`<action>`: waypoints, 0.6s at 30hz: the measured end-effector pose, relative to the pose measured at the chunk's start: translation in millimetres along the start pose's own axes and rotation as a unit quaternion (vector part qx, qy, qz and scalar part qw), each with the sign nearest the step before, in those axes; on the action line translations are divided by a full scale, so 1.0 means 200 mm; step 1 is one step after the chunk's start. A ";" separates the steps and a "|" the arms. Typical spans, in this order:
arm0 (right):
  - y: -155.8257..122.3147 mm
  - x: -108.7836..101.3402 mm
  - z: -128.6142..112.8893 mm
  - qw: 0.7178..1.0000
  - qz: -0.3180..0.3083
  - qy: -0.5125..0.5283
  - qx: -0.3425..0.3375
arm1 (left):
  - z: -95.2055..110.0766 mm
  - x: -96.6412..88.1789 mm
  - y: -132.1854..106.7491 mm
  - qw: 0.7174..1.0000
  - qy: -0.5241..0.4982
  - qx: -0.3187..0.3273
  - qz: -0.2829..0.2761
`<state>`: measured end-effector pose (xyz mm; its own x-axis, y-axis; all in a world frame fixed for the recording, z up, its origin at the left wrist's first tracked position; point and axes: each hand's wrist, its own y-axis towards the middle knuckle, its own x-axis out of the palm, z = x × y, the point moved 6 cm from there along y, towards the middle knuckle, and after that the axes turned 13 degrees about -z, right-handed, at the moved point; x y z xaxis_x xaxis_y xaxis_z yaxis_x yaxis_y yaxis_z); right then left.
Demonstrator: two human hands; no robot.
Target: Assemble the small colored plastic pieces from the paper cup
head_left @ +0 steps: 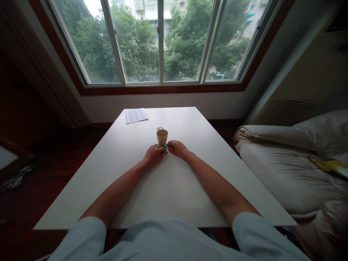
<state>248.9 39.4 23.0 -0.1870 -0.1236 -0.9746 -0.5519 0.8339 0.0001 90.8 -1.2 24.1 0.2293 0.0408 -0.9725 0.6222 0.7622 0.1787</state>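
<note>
Both my arms stretch across a white table (pixel 190 181). My left hand (pixel 153 155) and my right hand (pixel 178 148) rest close together at the table's middle, fingers curled around a small green and dark object (pixel 164 148) lying between them. What that object is I cannot make out. Just behind the hands stands an upright brown paper cup (pixel 162 137), with a thin dark wire shape (pixel 160 128) behind its rim.
A sheet of printed paper (pixel 136 115) lies at the table's far left corner. A sofa with pale bedding (pixel 293 159) stands right of the table. A wide window (pixel 160 40) fills the far wall. Dark wooden floor (pixel 54 156) lies to the left.
</note>
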 end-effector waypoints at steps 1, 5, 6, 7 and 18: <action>0.00 0.00 0.00 1.000 0.005 -0.001 -0.004 | 0.00 0.00 0.00 1.000 0.000 -0.001 -0.001; 0.00 0.01 0.01 1.000 0.016 0.004 -0.020 | 0.00 0.01 0.00 1.000 -0.001 0.001 -0.002; 0.00 0.01 0.01 1.000 0.015 0.006 -0.022 | 0.00 0.01 0.00 1.000 -0.004 0.001 -0.002; 0.00 0.01 0.01 1.000 0.014 0.008 -0.023 | 0.00 0.01 0.00 1.000 -0.007 0.001 -0.002; 0.01 0.03 0.02 1.000 0.022 0.016 -0.015 | -0.01 0.01 0.00 1.000 -0.030 0.008 0.000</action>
<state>249.8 42.2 17.1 -0.2377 -0.1057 -0.9656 -0.5666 0.8225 0.0494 90.6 0.2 21.1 0.2732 0.0014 -0.9620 0.6342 0.7516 0.1812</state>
